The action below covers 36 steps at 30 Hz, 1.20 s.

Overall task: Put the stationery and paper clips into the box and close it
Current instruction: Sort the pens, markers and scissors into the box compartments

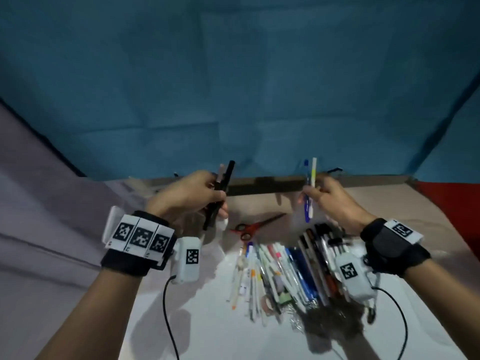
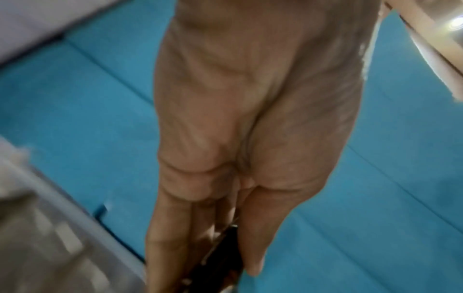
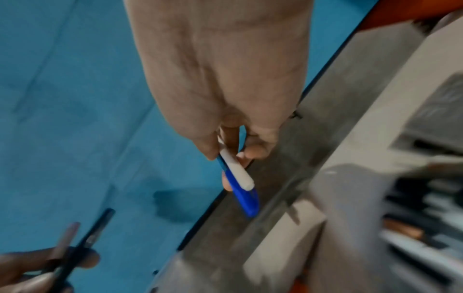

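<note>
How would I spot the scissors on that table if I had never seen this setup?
Start at the big heap of mixed pens and markers lying on the white table sheet between the person's two forearms. Just beyond the heap's far left edge, on their own, lie the red-handled scissors with dark blades. They are the only item with two finger loops; everything nearby is a straight stick.

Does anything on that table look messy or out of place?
Yes. A jumbled heap of pens and markers lies loose on the white table, with red-handled scissors lying apart beyond it. No box is clearly visible.
</note>
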Tool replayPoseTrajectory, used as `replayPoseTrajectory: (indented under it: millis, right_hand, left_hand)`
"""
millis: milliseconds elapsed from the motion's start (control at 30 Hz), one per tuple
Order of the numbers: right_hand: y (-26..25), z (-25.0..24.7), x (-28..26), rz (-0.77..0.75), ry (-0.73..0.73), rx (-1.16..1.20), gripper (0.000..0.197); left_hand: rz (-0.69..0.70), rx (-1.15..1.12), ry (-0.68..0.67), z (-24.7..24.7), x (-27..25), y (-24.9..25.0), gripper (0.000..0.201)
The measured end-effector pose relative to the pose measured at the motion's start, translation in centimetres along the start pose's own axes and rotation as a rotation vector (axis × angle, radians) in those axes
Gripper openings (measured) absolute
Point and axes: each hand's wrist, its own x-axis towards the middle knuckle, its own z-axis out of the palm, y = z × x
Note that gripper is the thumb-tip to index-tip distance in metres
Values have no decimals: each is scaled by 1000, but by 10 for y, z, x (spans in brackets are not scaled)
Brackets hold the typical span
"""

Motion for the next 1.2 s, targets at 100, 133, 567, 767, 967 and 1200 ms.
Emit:
replayPoseTrajectory:
  millis: [100,133,567,767,967,1200]
  right_hand:
    - [-42,55,0,-13,-162,65,16]
    - [-55,76,1,-20,-233,87,12]
    - [-116,282,22,12,-375,-135,11]
    - [-123,289,29,19,-328,-132,12]
    - [-121,283,23,62,-387,-94,18]
    - [-141,312,21,102,-544,-69,31]
  left_hand:
    - [-30,-29,188,-62,-21,-28,4]
    - [-35,-27,261,-80,-26,-40,5]
    - [-183,-191,477,-103,-16,-135,32]
    - [-176,-107,612,-117,-27,-146,14]
    - [-226,-34,596,-112,-34,-165,15]
    - [-207,65,642,-114,-28,-164,33]
